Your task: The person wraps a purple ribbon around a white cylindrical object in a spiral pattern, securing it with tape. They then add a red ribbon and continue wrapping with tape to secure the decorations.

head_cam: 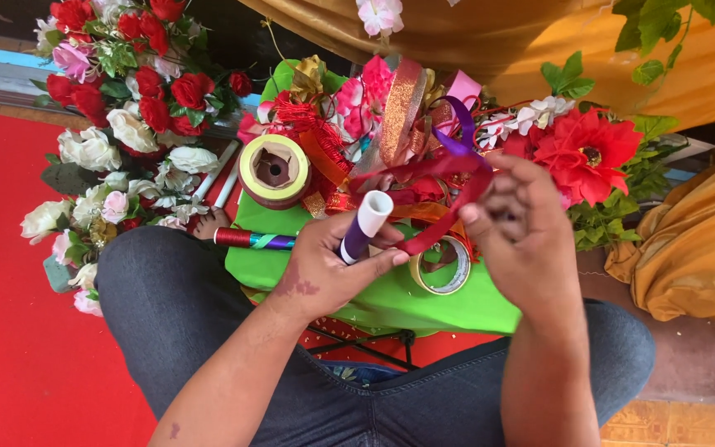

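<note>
Nearest my viewpoint: two bare forearms over knees in dark grey trousers (184, 314), seated cross-legged. Item one, left hand (324, 269): curled shut around a purple tube (364, 228) with a white end, held tilted, white end up. Item two, right hand (519, 228): fingers closed, pinching a dark red ribbon (436, 228) that runs from the tube up across the pile; a purple ribbon loop (461, 132) sits just above the knuckles. Item three, surface: a green cloth-covered board (391, 298) resting across the lap, carrying a clear tape roll (442, 269) just below the ribbon, a larger roll with a yellow rim (275, 170) at the far left corner, a striped foil stick (250, 240), and tangled ribbons. Item four, room: red carpet (18, 331) at left, artificial rose bunches (126, 99) on it, a large red fabric flower (585, 153) at right, ochre draped fabric (697, 240) beyond.
</note>
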